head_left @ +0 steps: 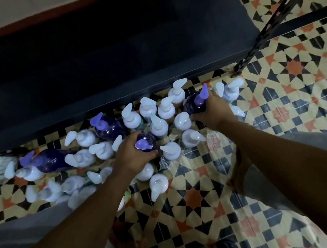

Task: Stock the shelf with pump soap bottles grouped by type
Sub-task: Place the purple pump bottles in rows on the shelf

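Both my hands are clenched on soap: left hand (pixel 133 156) round the near purple bottle (pixel 147 139), right hand (pixel 213 109) round the far purple bottle (pixel 193 102), on the floor (pixel 283 106) before the shelf (pixel 107 68). Lifting carelessly, I could topple the white bottles (pixel 165 109) crowded against them.

Storeroom: metal shelf (pixel 106 58), massed soap bottles (pixel 165 109)

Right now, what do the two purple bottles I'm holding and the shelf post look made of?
Near purple bottle, left hand, and far purple bottle, right hand: likely translucent tinted plastic, glossy, glinting. Shelf post: probably dark painted metal, matte, punched holes.
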Demonstrator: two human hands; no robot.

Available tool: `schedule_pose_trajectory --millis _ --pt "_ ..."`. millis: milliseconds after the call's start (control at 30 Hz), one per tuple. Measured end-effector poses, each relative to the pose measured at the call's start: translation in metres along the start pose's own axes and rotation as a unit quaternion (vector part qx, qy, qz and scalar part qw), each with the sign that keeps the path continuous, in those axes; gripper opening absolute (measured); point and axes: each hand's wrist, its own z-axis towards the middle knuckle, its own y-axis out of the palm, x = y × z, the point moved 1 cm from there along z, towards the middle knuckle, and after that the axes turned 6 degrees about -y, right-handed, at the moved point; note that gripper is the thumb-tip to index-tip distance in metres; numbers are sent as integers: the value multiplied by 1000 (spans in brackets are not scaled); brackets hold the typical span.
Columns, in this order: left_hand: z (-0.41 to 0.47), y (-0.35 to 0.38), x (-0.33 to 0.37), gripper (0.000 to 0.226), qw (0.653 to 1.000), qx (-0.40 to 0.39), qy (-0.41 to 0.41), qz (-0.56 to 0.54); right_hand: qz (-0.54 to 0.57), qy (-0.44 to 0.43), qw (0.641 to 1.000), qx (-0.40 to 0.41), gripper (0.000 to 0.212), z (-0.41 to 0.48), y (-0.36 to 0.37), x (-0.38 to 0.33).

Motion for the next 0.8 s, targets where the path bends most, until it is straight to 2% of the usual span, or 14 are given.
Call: schedule_pose_trajectory --millis 67,200,433,633,733,800 --pt "-11 -5 6 71 1000 16 16 13 0 -4 1000 5 57 -10 -9 -5" --pt "-31 -26 28 64 998 38 33 22 -24 -27 999 0 48 -28 -41 -20" --pt "-76 -96 86 60 993 81 59 63 -13 -53 998 35 52 -70 -129 -73" --pt "-135 -163 143 50 968 160 165 -105 69 -104 987 98 42 -107 -216 -148" --pt "-161 -190 165 41 938 172 207 -219 147 -145 972 114 30 -126 -248 -188" --pt "-176 -203 175 41 908 144 202 -338 203 -162 960 101 31 -140 -264 -209"
